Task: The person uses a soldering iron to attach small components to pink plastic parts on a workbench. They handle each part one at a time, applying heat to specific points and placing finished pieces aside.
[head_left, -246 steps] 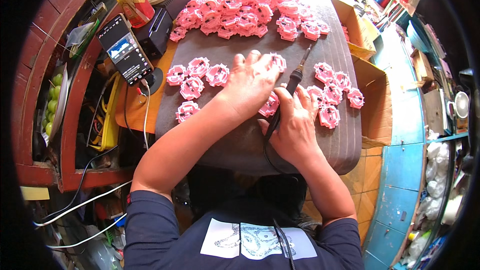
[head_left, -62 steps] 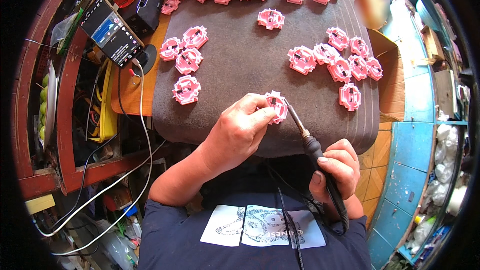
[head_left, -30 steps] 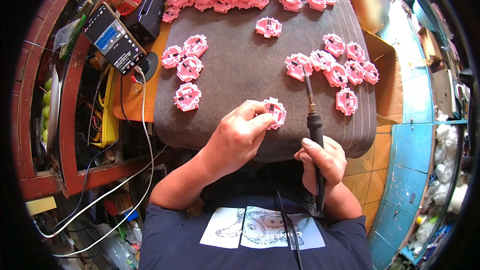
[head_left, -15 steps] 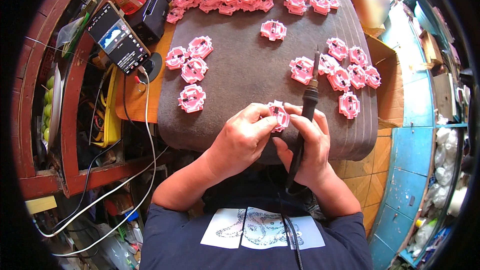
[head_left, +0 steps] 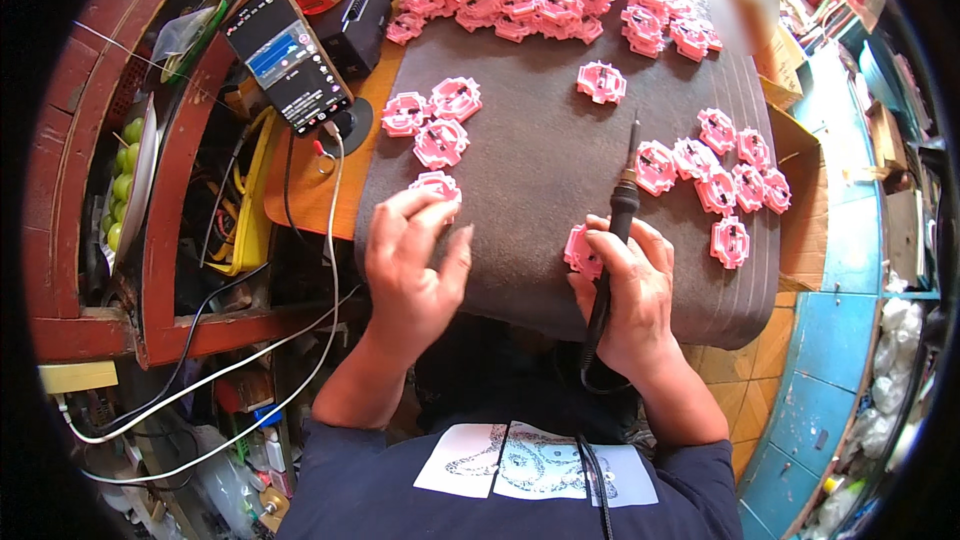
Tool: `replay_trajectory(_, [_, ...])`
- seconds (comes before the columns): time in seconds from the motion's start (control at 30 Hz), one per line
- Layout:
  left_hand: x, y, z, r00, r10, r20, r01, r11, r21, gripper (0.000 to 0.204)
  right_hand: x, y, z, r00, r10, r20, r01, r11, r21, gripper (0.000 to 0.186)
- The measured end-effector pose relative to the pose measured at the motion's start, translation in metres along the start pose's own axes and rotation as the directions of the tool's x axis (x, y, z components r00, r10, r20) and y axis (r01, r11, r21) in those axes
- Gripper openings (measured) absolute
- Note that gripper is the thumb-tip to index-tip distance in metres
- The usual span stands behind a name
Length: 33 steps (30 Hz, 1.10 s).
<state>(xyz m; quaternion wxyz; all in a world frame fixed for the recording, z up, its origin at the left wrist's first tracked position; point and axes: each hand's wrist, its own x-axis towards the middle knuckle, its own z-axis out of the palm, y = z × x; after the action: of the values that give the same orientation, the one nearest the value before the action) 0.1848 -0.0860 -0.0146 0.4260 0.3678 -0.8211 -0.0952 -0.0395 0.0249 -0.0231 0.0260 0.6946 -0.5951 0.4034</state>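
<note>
My left hand [head_left: 408, 265] is over the left part of the dark mat, fingers spread, its fingertips at a pink plastic part [head_left: 436, 184] that they partly cover. I cannot tell whether they touch it. In my right hand [head_left: 640, 290] is a black soldering iron [head_left: 623, 202], its thin metal tip pointing away from me. Beside that hand's thumb and fingers lies another pink plastic part [head_left: 580, 252], partly hidden by them. Three similar parts [head_left: 441, 143] sit just beyond my left hand. Several more [head_left: 716, 190] are grouped to the right of the iron.
A large heap of pink parts [head_left: 525, 0] covers the mat's far end, with a single part [head_left: 601, 83] nearer. At left, a phone [head_left: 285, 58] on a stand has a white cable [head_left: 336, 200]. A cardboard box [head_left: 805, 210] stands along the mat's right edge.
My left hand has let go of the pink part between my hands and moved left to another one. My right hand still holds the iron. The whole view has shifted slightly.
</note>
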Motion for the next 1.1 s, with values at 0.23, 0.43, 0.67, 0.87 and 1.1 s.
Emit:
replay_trajectory(0.23, [-0.007,0.004,0.007,0.987,0.035,0.158,-0.046,0.997,0.067,0.036,-0.005,0.014,-0.019,0.985,0.103,-0.141,-0.141,0.945,-0.297,0.053])
replay_trajectory(0.43, [-0.008,0.042,0.032,0.952,0.195,0.238,-0.129,0.956,-0.264,0.039,-0.013,0.007,-0.006,0.994,-0.044,-0.097,0.054,0.993,0.107,0.053])
replay_trajectory(0.67, [-0.01,0.043,0.039,0.954,0.212,0.212,-0.135,0.936,-0.326,0.038,-0.018,0.005,0.004,0.996,-0.023,-0.083,0.033,0.993,0.117,0.052])
replay_trajectory(0.87, [-0.006,0.037,0.041,0.949,0.266,0.171,-0.184,0.903,-0.387,0.037,-0.013,0.001,0.001,0.998,-0.019,-0.066,0.027,0.993,0.119,0.048])
replay_trajectory(1.1, [-0.013,0.041,0.04,0.953,0.194,0.233,-0.083,0.906,-0.415,0.038,-0.009,0.002,0.008,0.991,-0.032,-0.129,0.059,0.977,0.206,0.056])
